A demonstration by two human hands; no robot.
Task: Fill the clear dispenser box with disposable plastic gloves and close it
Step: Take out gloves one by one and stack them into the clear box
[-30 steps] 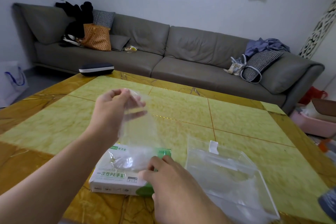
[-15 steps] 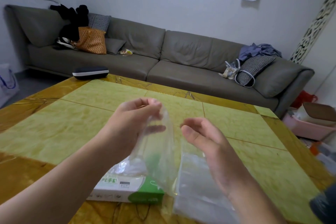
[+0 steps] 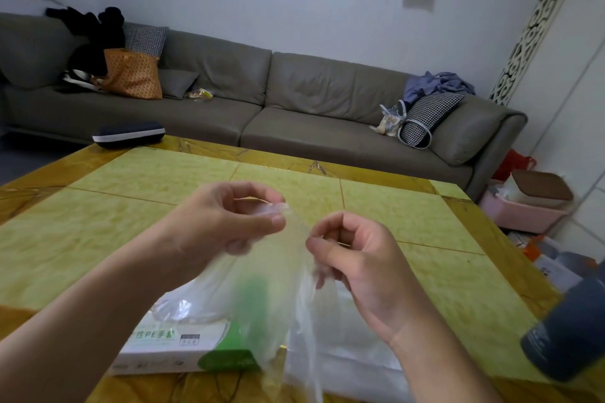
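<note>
A thin clear plastic glove (image 3: pixel 278 275) hangs above the table between my two hands. My left hand (image 3: pixel 226 222) pinches its top edge between thumb and fingers. My right hand (image 3: pixel 357 255) pinches the glove's right edge just beside it. Below the glove lies the white and green glove carton (image 3: pixel 183 340), with more clear gloves bunched at its opening. The clear dispenser box (image 3: pixel 347 347) lies to the right of the carton, mostly hidden by my right forearm and the hanging glove.
The yellow-green tiled table (image 3: pixel 131 206) spreads out in front. A dark grey cylinder (image 3: pixel 569 327) stands at its right edge. A dark flat case (image 3: pixel 129 133) rests at the far left corner. Behind is a grey sofa (image 3: pixel 294 108) with bags and clothes.
My right hand rose from the carton and closed on the glove's right edge. My left hand moved right and slightly down with the glove, which now hangs between both hands.
</note>
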